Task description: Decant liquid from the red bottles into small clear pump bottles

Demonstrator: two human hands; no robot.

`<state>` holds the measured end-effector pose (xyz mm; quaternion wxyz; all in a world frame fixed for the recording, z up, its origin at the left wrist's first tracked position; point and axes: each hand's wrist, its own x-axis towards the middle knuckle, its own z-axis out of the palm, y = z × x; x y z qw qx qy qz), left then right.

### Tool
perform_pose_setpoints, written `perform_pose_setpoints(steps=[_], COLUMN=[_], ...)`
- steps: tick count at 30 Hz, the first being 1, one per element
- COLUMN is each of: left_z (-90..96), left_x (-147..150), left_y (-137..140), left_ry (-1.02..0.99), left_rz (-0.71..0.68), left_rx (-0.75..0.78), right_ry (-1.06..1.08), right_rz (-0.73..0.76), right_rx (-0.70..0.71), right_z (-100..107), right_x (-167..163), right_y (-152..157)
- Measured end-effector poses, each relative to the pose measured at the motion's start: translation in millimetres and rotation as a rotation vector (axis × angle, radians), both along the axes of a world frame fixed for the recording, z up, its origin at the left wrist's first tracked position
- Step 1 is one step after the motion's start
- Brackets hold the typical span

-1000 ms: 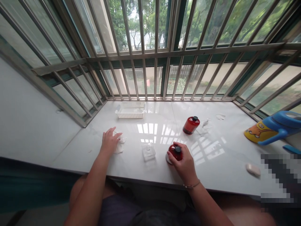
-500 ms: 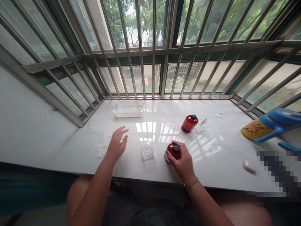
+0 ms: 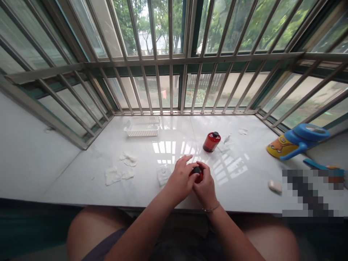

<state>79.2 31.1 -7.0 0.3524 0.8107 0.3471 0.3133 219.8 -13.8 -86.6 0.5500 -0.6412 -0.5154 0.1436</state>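
Observation:
A small red bottle (image 3: 200,177) with a black cap (image 3: 197,170) stands near the front edge of the white counter, largely covered by fingers. My right hand (image 3: 204,183) is wrapped round its right side. Over the top comes my left hand (image 3: 182,176), thumb and forefinger closed about the black cap, other fingers stretched out. Partly behind my left wrist lies a clear square piece with a knob (image 3: 163,174). Farther back a second red bottle (image 3: 212,142), also black-capped, stands beside a small clear item (image 3: 225,144) whose kind I cannot make out.
Crumpled white tissues (image 3: 113,175) lie at left. A white perforated basket (image 3: 143,132) sits by the barred window. To the right are a blue and yellow cup (image 3: 295,142) on its side, a pale oval object (image 3: 275,186) and a pixelated patch.
My left hand has moved right, from above the tissues to the bottle's black cap. My right hand stays at the bottle. The view has shifted slightly right.

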Motion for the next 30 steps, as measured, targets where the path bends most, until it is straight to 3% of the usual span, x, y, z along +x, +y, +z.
perform_pose_setpoints(steps=[5, 11, 16, 21, 27, 30], left_z=[-2.9, -0.3, 2.5, 2.4, 0.3, 1.5], left_x=[-3.2, -6.0, -2.9, 0.0, -0.7, -3.9], left_y=[1.1, -0.5, -0.7, 0.5, 4.0, 6.5], left_ry=[-0.11, -0.118, -0.126, -0.104, -0.133, -0.108], left_rz=[0.127, 0.023, 0.099, 0.018, 0.141, 0.069], left_rx=[-0.08, -0.127, -0.163, -0.139, -0.167, -0.177], right_ry=[0.035, 0.013, 0.009, 0.008, 0.042, 0.03], right_rz=[0.025, 0.009, 0.011, 0.001, 0.036, 0.029], right_rx=[0.004, 0.001, -0.005, 0.002, 0.003, -0.004], right_z=[1.6, 0.5, 3.5, 3.6, 3.6, 3.5], right_x=[-0.9, -1.2, -1.0, -1.2, -1.0, -1.3], right_y=[-0.1, -0.2, 0.3, 0.2, -0.4, 0.0])
